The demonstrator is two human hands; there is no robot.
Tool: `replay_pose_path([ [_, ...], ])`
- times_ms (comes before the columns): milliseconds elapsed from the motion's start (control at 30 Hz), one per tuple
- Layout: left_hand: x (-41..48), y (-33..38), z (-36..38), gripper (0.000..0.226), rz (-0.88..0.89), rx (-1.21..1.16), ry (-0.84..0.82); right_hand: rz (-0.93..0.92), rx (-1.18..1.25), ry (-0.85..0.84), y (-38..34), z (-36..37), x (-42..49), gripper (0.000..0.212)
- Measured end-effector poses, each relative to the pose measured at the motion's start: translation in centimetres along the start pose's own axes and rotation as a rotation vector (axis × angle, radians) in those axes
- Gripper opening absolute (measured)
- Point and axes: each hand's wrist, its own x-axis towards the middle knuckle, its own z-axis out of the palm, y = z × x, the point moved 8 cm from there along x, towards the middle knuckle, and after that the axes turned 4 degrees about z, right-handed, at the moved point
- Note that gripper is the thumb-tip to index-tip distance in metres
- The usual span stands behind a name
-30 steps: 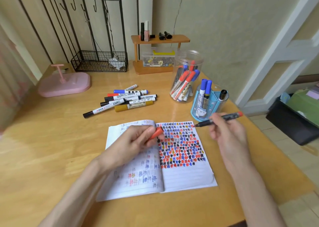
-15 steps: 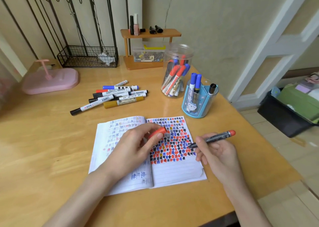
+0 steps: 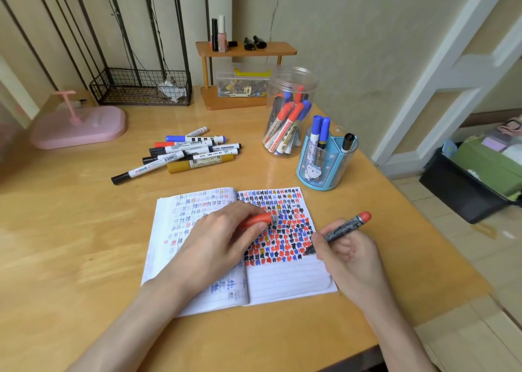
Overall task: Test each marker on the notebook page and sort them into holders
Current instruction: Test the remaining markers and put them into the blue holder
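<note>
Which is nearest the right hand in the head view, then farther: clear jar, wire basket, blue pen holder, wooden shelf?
1. Blue pen holder, just beyond the right hand.
2. Clear jar, behind the holder.
3. Wooden shelf, at the wall.
4. Wire basket, back left.

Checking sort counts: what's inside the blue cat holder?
The blue holder has two blue-capped markers side by side and a black-capped marker apart at its right edge. Its walls hide the floors; anything shorter is unseen.
</note>
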Motion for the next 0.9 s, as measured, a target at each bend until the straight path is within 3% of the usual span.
replay_pose_path([
  [767,-0.13,0.49,-0.06,0.032,0.005,0.015,-0.015,-0.033,-0.029,-0.034,-0.21,0.01,0.14,0.012],
  [900,-0.02,0.61,-0.13,0.024,0.005,0.001,0.007,-0.019,0.130,-0.027,-0.35,-0.31,0.15,0.010],
])
